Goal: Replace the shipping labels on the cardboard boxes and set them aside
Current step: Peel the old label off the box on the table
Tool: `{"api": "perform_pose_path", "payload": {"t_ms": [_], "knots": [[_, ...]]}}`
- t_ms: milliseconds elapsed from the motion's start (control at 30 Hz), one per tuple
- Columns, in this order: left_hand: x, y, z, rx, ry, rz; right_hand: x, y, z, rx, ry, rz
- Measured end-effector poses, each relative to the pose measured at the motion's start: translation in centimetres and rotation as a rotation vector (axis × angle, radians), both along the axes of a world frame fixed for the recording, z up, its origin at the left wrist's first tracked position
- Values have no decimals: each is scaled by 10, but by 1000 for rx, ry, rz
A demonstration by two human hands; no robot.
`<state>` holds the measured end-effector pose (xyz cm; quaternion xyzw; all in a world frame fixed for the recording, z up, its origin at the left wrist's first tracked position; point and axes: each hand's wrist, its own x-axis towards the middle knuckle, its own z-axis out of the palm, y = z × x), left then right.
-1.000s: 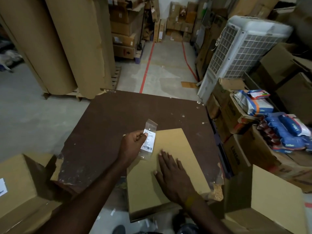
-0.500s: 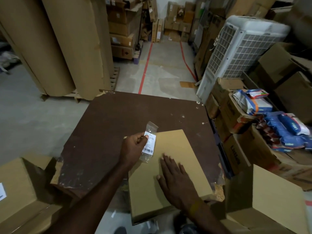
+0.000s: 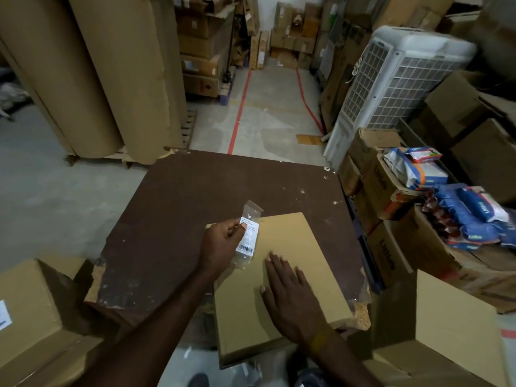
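- We are looking down on a dark brown table (image 3: 173, 219) with chipped, peeling corners, standing on a grey concrete floor (image 3: 55, 196).
- Two red floor lines (image 3: 240, 107) are running away toward 12 o'clock, into an aisle of stacked cartons.
- Tall brown paper rolls (image 3: 92, 74) are standing at 10 o'clock; a white air cooler (image 3: 391, 88) is leaning at 2 o'clock.
- At 3 o'clock, open cartons are holding blue and white packets (image 3: 472, 216); a carton with a white sticker (image 3: 25, 311) is sitting at 8 o'clock.
- A flat cardboard box (image 3: 293, 241) is lying on the table's near right part, its near edge overhanging the table toward 6 o'clock.
- The left hand (image 3: 220, 247) is pinching a clear sleeve with a barcoded shipping label (image 3: 248, 238) between thumb and curled fingers, holding it over the box's far left corner. We cannot tell whether the sleeve is touching the box.
- The right hand (image 3: 290, 297) is lying flat on the box top, fingers straight and slightly spread, pointing toward 11 o'clock, holding nothing.
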<state>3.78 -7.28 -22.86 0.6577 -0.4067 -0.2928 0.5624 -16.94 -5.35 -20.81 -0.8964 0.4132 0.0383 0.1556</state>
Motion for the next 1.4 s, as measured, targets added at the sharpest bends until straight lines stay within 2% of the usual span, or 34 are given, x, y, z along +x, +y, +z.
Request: {"api": "perform_pose_path", "payload": {"t_ms": [133,267,400,500,633,867,1167,1400], "knots": [[2,-3,1,-2,2,-2,25,-21,1,-17,-81,-60],[2,-1,0,-4,2,26,1,11,-1,59,-84,-7],[1,4,1,3,-2,27,-20,29,-1,-110,0,9],[2,1,-1,12,-17,15,-4,8,-1,-5,-22,10],[3,-3,0,-7,-40,4,21,-19,0,-42,-53,-62],[2,1,0,8,8,10,-21,29,5,62,-25,6],[2,-3,0,-1,-19,-7,20,-24,6,-4,-18,-34],[1,1,-1,4,-20,8,-23,24,-1,39,-14,35]]}}
